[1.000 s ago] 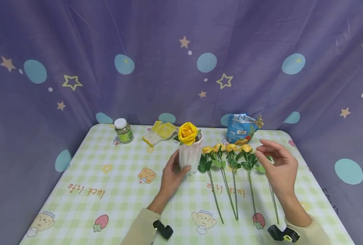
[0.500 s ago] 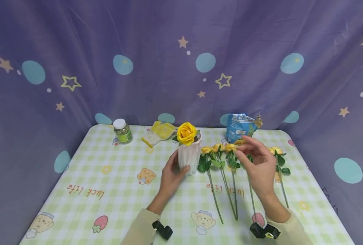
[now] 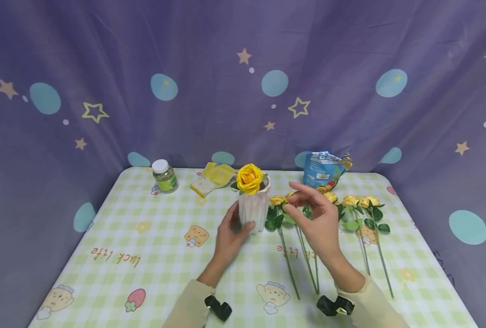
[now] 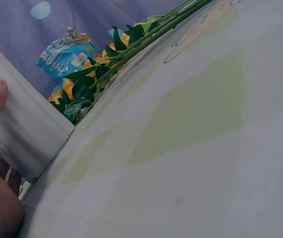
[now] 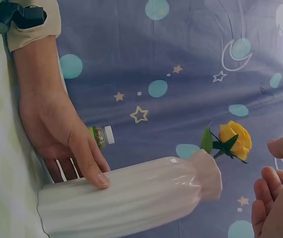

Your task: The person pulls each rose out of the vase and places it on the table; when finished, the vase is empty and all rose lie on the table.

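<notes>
A white ribbed vase (image 3: pixel 254 210) stands upright on the table, a yellow rose (image 3: pixel 250 179) rising from its mouth. My left hand (image 3: pixel 230 239) grips the vase low down, the thumb (image 5: pixel 95 174) on its near side in the right wrist view. Several yellow roses (image 3: pixel 351 201) with green stems lie side by side to the right of the vase. Over them hovers my right hand (image 3: pixel 318 223), thumb and forefinger apart with nothing between them; it hides part of the middle flowers. In the left wrist view the leaves (image 4: pixel 84 89) show beyond the vase.
At the back right stands a blue bag (image 3: pixel 323 169) with a clip on top. A yellow packet (image 3: pixel 218 175) lies behind the vase to the left. Farther left is a white-lidded jar (image 3: pixel 165 176). The checked tablecloth (image 3: pixel 165 282) ends at a purple curtain (image 3: pixel 210 127).
My right hand has moved left across the roses, away from the right end toward the vase. The rightmost roses have come into sight. My left hand keeps its hold on the vase.
</notes>
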A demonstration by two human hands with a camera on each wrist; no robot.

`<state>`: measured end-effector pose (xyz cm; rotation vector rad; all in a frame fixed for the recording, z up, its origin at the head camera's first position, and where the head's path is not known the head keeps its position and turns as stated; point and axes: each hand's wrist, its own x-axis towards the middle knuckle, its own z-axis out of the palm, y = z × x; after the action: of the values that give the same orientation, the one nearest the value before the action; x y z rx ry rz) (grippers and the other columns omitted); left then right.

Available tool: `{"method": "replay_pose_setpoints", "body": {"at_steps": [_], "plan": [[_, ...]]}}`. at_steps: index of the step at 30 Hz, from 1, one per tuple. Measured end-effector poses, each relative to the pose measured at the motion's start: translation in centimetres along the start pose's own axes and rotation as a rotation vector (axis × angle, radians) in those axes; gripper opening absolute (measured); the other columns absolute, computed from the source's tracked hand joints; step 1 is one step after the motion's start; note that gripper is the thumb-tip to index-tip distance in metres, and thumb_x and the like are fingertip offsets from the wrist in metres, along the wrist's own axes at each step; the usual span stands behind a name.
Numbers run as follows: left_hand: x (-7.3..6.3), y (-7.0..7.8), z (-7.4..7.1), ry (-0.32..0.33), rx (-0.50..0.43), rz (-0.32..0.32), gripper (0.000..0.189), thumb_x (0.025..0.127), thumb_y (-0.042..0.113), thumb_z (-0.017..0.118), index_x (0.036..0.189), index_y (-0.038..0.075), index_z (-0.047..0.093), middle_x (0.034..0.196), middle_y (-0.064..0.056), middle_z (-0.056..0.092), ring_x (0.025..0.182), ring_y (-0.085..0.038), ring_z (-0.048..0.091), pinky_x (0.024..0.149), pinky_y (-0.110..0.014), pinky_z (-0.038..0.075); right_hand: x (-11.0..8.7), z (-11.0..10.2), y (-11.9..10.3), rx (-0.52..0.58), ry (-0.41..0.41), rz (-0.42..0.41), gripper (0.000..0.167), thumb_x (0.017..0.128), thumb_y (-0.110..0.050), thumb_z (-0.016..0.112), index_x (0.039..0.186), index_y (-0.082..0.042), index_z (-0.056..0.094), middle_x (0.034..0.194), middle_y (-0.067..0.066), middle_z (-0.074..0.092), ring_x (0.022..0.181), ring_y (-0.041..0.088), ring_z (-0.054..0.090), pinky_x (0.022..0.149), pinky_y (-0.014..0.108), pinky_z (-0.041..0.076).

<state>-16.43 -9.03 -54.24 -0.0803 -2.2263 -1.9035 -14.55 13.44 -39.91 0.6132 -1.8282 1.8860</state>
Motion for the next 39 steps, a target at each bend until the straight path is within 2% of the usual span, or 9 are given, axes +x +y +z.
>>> {"method": "replay_pose_setpoints", "body": {"at_steps": [3, 5, 10, 20, 25, 31, 39], "plan": [[0.0, 0.1, 0.0, 0.003, 0.002, -0.004, 0.079, 0.099, 0.022, 0.087, 0.167, 0.015, 0.048, 0.167, -0.012, 0.054, 0.151, -0.034, 0.055, 0.129, -0.056, 0.042, 0.4, 0.6, 0.4, -0.038, -0.028, 0.021, 0.048, 0.089, 0.017, 0.080, 0.135, 0.003, 0.075, 0.105, 0.011, 0.078, 0.100, 0.017, 0.071, 0.091, 0.026, 0.058], [0.0, 0.1, 0.0, 0.002, 0.002, -0.005, 0.079, 0.099, 0.023, 0.087, 0.167, 0.015, 0.048, 0.167, -0.012, 0.054, 0.151, -0.034, 0.055, 0.129, -0.056, 0.042, 0.7, 1.1, 0.6, -0.078, -0.050, 0.042, 0.048, 0.090, 0.013, 0.083, 0.135, -0.001, 0.077, 0.112, 0.015, 0.077, 0.105, 0.018, 0.070, 0.094, 0.026, 0.056], [0.0, 0.2, 0.1, 0.002, 0.001, -0.014, 0.079, 0.100, 0.024, 0.087, 0.168, 0.015, 0.048, 0.167, -0.012, 0.054, 0.151, -0.034, 0.055, 0.129, -0.056, 0.042, 1.1, 2.1, 1.4, -0.172, -0.087, 0.088, 0.050, 0.089, 0.003, 0.089, 0.136, -0.010, 0.079, 0.135, 0.012, 0.070, 0.126, 0.018, 0.060, 0.104, 0.034, 0.047], [-0.1, 0.3, 0.0, -0.004, 0.018, -0.027, 0.079, 0.101, 0.028, 0.086, 0.169, 0.019, 0.047, 0.169, -0.010, 0.052, 0.153, -0.033, 0.053, 0.130, -0.056, 0.040, 1.8, 3.9, 3.0, -0.193, -0.107, 0.170, 0.052, 0.092, -0.005, 0.089, 0.142, -0.006, 0.075, 0.160, 0.014, 0.057, 0.151, 0.032, 0.049, 0.121, 0.063, 0.042], [-0.1, 0.4, 0.0, -0.005, 0.014, -0.048, 0.080, 0.101, 0.030, 0.086, 0.169, 0.019, 0.046, 0.171, -0.010, 0.051, 0.155, -0.033, 0.051, 0.131, -0.056, 0.039, 2.0, 5.2, 3.4, -0.239, -0.088, 0.210, 0.047, 0.093, -0.009, 0.090, 0.137, 0.000, 0.076, 0.160, 0.016, 0.058, 0.152, 0.037, 0.049, 0.125, 0.070, 0.039], [0.0, 0.4, 0.1, -0.004, 0.016, -0.052, 0.079, 0.101, 0.031, 0.086, 0.169, 0.019, 0.047, 0.170, -0.010, 0.052, 0.154, -0.033, 0.052, 0.131, -0.056, 0.039, 2.2, 6.2, 3.1, -0.327, -0.069, 0.145, 0.025, 0.096, -0.014, 0.089, 0.117, -0.002, 0.085, 0.155, 0.017, 0.061, 0.148, 0.039, 0.053, 0.122, 0.072, 0.042], [-0.1, 0.3, 0.0, 0.003, 0.014, -0.047, 0.080, 0.101, 0.029, 0.086, 0.169, 0.017, 0.046, 0.170, -0.012, 0.051, 0.155, -0.034, 0.051, 0.130, -0.056, 0.040, 2.4, 6.4, 2.8, -0.283, -0.073, 0.151, 0.015, 0.096, -0.010, 0.088, 0.105, 0.001, 0.087, 0.157, 0.016, 0.062, 0.151, 0.038, 0.051, 0.120, 0.073, 0.043]]}}
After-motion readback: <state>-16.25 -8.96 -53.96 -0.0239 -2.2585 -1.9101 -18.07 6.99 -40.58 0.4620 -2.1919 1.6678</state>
